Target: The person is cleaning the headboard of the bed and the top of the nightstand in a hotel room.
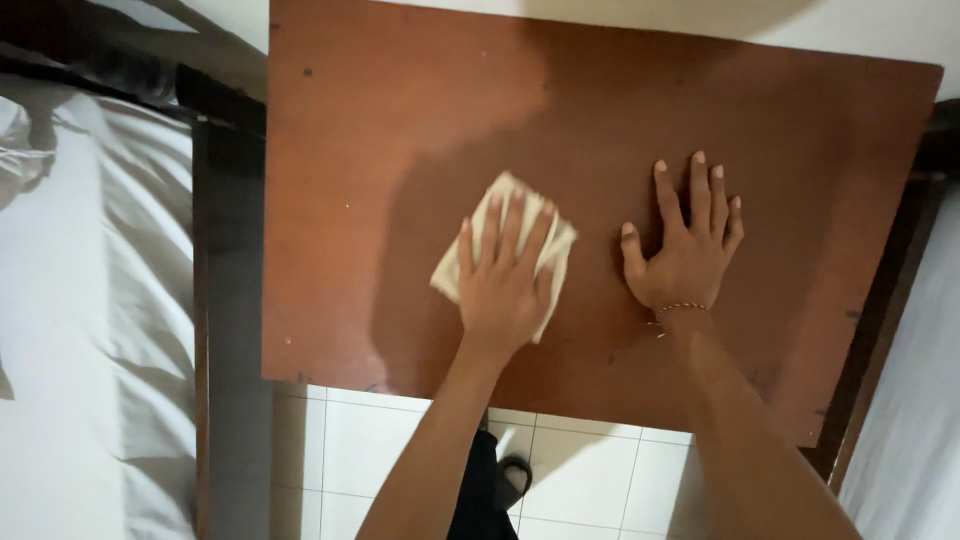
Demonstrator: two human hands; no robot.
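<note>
- Seen from above, the left hand [505, 285] presses a folded cream cloth [500, 250] flat, fingers spread, near the middle of the brown worktop [400, 120].
- Just beside it, the right hand [690, 245] lies open and empty, bracing.
- Even palm pressure and overlapping strokes would likely serve best.

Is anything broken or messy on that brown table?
Nothing is broken or spilled. The brown table only shows small dark specks and worn marks near its edges. The left hand presses a cream cloth flat on it, and the right hand rests bare beside it.
</note>
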